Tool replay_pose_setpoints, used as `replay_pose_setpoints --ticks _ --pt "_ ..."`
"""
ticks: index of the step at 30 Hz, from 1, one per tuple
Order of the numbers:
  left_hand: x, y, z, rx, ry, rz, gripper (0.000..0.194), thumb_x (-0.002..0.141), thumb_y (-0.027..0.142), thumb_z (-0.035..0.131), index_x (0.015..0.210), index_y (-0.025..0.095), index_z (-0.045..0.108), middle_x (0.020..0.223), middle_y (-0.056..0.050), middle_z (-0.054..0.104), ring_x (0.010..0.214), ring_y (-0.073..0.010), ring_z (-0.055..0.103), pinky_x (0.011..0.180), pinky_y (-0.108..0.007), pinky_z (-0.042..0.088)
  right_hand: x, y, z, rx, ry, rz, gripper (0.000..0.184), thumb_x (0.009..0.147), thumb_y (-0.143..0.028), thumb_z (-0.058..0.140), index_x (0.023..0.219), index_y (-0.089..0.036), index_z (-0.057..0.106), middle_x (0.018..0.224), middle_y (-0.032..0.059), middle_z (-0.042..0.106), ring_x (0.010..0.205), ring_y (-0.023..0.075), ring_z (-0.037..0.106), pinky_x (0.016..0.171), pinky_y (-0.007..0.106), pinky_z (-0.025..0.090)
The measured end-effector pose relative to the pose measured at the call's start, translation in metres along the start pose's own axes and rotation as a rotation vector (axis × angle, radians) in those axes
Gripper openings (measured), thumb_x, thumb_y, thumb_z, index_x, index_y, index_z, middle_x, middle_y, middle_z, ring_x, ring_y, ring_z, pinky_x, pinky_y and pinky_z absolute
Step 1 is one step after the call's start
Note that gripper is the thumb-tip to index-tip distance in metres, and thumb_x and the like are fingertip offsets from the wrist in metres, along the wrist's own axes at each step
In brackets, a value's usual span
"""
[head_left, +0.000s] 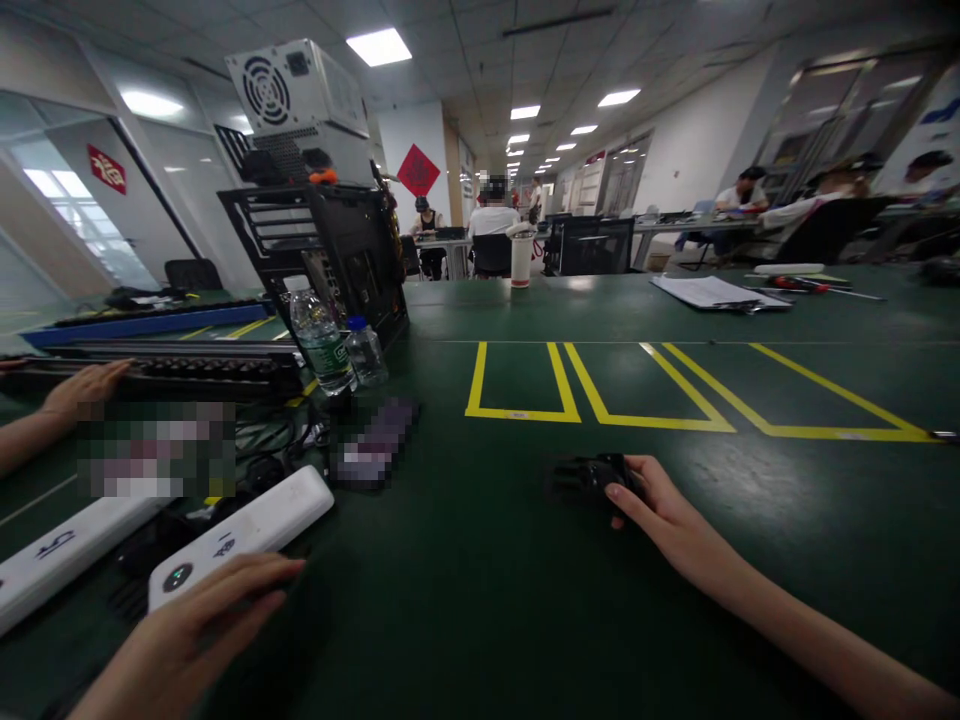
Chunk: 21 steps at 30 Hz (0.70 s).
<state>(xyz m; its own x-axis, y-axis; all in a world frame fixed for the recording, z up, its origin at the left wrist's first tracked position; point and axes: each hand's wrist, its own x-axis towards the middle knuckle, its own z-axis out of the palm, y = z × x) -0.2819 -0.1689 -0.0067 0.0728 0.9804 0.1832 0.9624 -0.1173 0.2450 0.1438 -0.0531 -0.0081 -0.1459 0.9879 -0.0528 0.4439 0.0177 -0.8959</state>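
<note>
Left hand [214, 615]: at the near side of the white bar-shaped device [277, 515], the reference item. Fingers extended, thumb slightly apart; no held item visible. Contact with the device cannot be told.

Black pronged part [589, 474]: well to the right of the device, prongs pointing toward it; blurred, exact type not identifiable. Expected handling: light, stiff, probably smooth plastic. Slender prongs may bend or snap under side load. Recommended hold: the solid end farther from the device, leaving the prongs free.

Right hand [649, 500]: farther right of the device, pinching that solid end between thumb and fingers.
</note>
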Motion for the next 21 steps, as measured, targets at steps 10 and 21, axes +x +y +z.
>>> replay_pose_setpoints --ticks 10,21 --pt "0.011 0.009 -0.012 0.023 -0.052 0.027 0.029 0.081 0.040 0.041 0.105 0.036 0.055 0.113 0.006 0.056 0.102 -0.0192 0.054 0.088 -0.030 0.045 0.001 0.005 -0.001 -0.010 0.003 -0.005 0.041 0.078 -0.047 0.042 0.108 -0.020 0.037 0.097 0.0080 0.055 0.071 0.0185 0.058 0.074 0.041 0.047" --pt "0.014 0.022 -0.003 0.169 -0.027 0.083 0.036 0.084 0.033 0.035 0.118 0.031 0.046 0.117 0.000 0.053 0.098 -0.0190 0.055 0.084 -0.027 0.045 0.001 0.005 -0.001 -0.018 -0.017 -0.006 0.042 0.079 -0.048 0.040 0.110 -0.020 0.034 0.101 0.0085 0.052 0.073 0.0187 0.058 0.075 0.041 0.046"
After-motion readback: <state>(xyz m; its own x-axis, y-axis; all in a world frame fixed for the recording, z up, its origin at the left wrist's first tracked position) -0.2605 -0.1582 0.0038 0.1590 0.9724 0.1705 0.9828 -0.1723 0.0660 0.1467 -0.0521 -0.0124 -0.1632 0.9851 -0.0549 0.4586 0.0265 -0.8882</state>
